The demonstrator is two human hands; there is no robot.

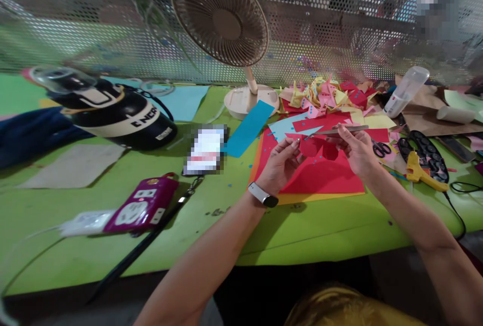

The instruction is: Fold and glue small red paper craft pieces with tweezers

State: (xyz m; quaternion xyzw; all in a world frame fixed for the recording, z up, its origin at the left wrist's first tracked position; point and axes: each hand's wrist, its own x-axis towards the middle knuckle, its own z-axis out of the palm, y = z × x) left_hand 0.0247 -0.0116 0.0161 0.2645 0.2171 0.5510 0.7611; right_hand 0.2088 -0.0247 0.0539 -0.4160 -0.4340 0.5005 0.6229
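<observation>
My left hand (281,162), with a watch on its wrist, pinches a small piece of red paper (311,147) above the red sheets. My right hand (356,150) is closed around slim metal tweezers (356,128), whose pointed end reaches left toward that paper. Whether the tips grip anything is too small to tell. Beneath both hands lie red sheets (320,182) over an orange one, with small blue bits scattered on top. A light blue sheet (281,127) is partly covered behind my left hand.
Behind the papers stand a fan (226,21) and a pile of folded paper pieces (324,94). Scissors (381,150), a yellow glue gun (424,172) and a clear bottle (407,92) are to the right. Leftward are a phone (206,150), purple power bank (141,205) and black bottle (121,114).
</observation>
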